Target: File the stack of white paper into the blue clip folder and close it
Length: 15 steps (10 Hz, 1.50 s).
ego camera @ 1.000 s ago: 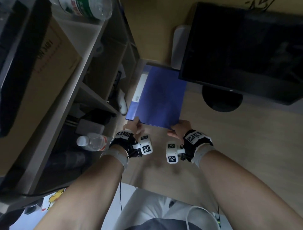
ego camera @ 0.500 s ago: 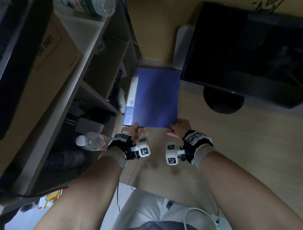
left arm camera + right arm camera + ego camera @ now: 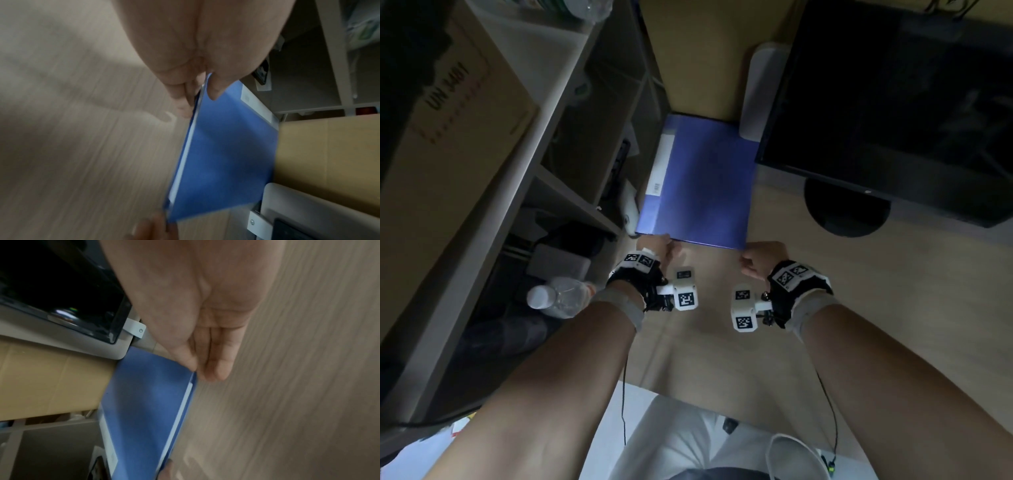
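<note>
the left hand [image 3: 654, 250] pinches the near left corner of the blue clip folder [image 3: 702, 181], thumb on the cover and fingers beneath; the right hand [image 3: 760, 258] pinches the near right corner likewise, probably to steer it square. the folder lies closed at the bench's [image 3: 859, 291] far left, its far edge near the monitor [image 3: 893, 102]. a thin white paper [image 3: 180, 410] edge shows between the covers, so the filing looks done.

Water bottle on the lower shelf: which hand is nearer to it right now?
Left. The left hand pinches the blue folder at its near left corner, just beside the water bottle; the right hand holds the near right corner, farther across the desk.
</note>
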Each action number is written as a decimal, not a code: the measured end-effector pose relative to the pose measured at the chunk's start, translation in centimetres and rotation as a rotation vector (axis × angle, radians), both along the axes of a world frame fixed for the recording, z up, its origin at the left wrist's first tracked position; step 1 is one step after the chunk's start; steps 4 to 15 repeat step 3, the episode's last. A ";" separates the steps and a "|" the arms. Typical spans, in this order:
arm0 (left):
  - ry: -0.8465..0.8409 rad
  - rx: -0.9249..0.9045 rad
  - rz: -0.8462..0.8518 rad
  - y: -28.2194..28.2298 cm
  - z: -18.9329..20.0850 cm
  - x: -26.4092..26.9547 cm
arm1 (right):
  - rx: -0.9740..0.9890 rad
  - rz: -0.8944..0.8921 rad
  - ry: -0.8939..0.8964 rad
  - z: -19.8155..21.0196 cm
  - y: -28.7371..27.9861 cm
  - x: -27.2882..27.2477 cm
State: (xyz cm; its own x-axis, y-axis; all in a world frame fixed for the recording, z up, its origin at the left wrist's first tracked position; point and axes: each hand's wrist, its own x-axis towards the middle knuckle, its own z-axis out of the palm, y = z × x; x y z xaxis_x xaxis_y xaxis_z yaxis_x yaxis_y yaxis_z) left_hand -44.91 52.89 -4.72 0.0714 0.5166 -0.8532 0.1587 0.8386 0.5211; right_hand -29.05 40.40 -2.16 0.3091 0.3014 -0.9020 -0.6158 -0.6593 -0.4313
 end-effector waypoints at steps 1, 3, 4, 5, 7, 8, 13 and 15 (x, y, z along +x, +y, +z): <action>-0.047 -0.009 0.034 -0.7 1.7 0.6 | -0.045 0.079 -0.005 0.9 -0.3 -0.6; -0.038 0.022 -0.043 -3.2 3.1 0.4 | 0.120 0.054 -0.038 4.6 -1.1 -0.4; -0.038 0.022 -0.043 -3.2 3.1 0.4 | 0.120 0.054 -0.038 4.6 -1.1 -0.4; -0.038 0.022 -0.043 -3.2 3.1 0.4 | 0.120 0.054 -0.038 4.6 -1.1 -0.4; -0.038 0.022 -0.043 -3.2 3.1 0.4 | 0.120 0.054 -0.038 4.6 -1.1 -0.4; -0.038 0.022 -0.043 -3.2 3.1 0.4 | 0.120 0.054 -0.038 4.6 -1.1 -0.4; -0.038 0.022 -0.043 -3.2 3.1 0.4 | 0.120 0.054 -0.038 4.6 -1.1 -0.4; -0.038 0.022 -0.043 -3.2 3.1 0.4 | 0.120 0.054 -0.038 4.6 -1.1 -0.4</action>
